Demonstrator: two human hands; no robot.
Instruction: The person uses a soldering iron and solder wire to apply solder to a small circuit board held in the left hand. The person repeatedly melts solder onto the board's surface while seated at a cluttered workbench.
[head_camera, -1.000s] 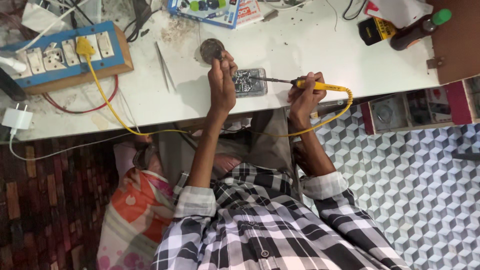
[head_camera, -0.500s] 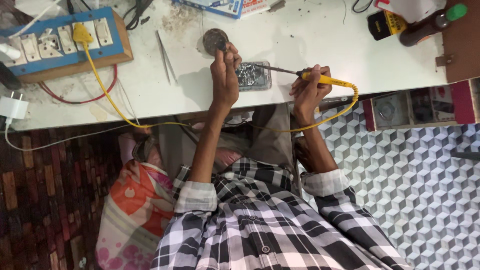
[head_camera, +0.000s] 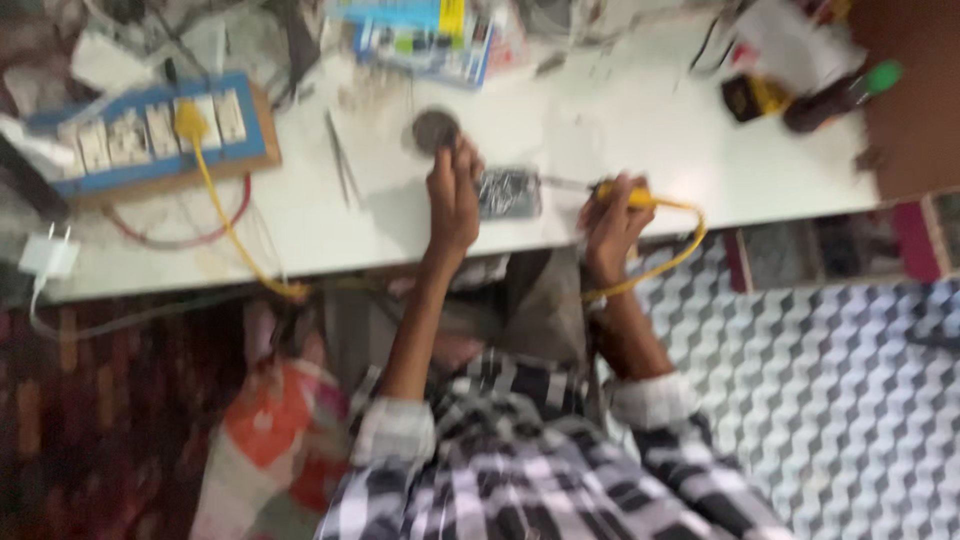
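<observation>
Checked black-and-white cloth of your shirt (head_camera: 520, 480) fills the near edge, sleeves rolled above the wrists. Your right hand (head_camera: 612, 222) is closed around the yellow-handled soldering iron (head_camera: 640, 197), its yellow cord (head_camera: 668, 265) looping down off the near edge of the white worktable (head_camera: 640, 130); the iron's tip points left toward the small dark circuit board (head_camera: 508, 192) lying near the table's front edge, between your hands. Your left hand (head_camera: 453, 200) rests just left of that board, fingers curled; blur hides whether it pinches anything. Just beyond its fingertips sits a round dark disc (head_camera: 435, 130). Farther left lies a blue switch-and-socket board (head_camera: 150, 130) with a yellow plug. At the far right stands a green-capped bottle (head_camera: 840, 95).
</observation>
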